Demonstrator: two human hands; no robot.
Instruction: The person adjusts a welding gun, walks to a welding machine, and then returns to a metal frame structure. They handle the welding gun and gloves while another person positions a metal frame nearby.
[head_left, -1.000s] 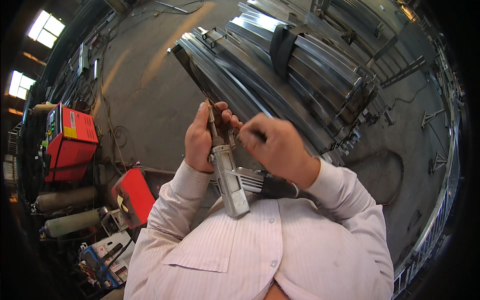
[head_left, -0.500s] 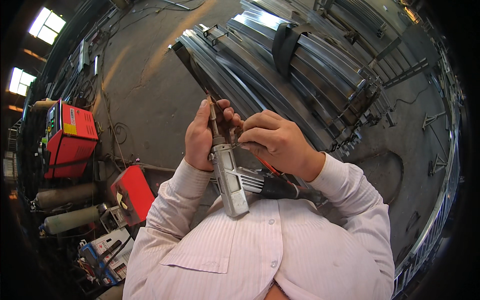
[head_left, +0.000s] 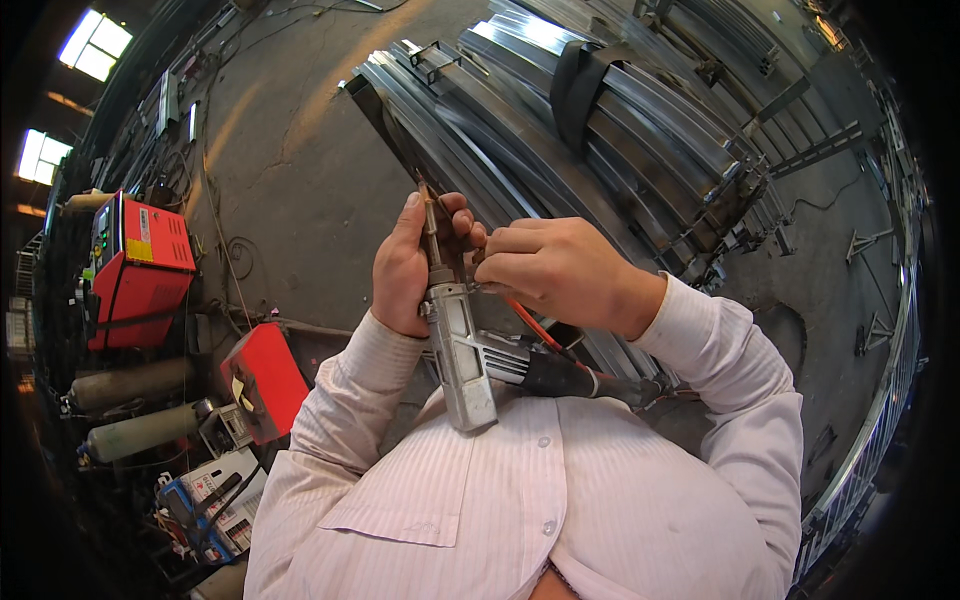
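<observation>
In front of my chest lies a silver metal welding gun [head_left: 460, 355] with a ribbed black handle [head_left: 560, 376] pointing to the right and a slim brass-coloured nozzle pointing away from me. My left hand [head_left: 400, 272] is closed round the gun's front end, with its thumb along the nozzle. My right hand [head_left: 572, 275] pinches at a small part beside the nozzle; what sits between its fingertips is mostly hidden. An orange-red cable [head_left: 532, 322] runs below the right hand toward the handle.
A large stack of metal profiles [head_left: 500, 120] with a dark strap [head_left: 575, 95] lies ahead and to the right. On the left stand a red machine [head_left: 155, 275], a red box [head_left: 270, 385] and gas cylinders [head_left: 145, 433]. Cables trail over the grey floor [head_left: 285, 200].
My right hand has shifted slightly, its knuckles turning a little while the fingers stay by the nozzle. The left hand's grip is unchanged. The whole view has moved slightly.
</observation>
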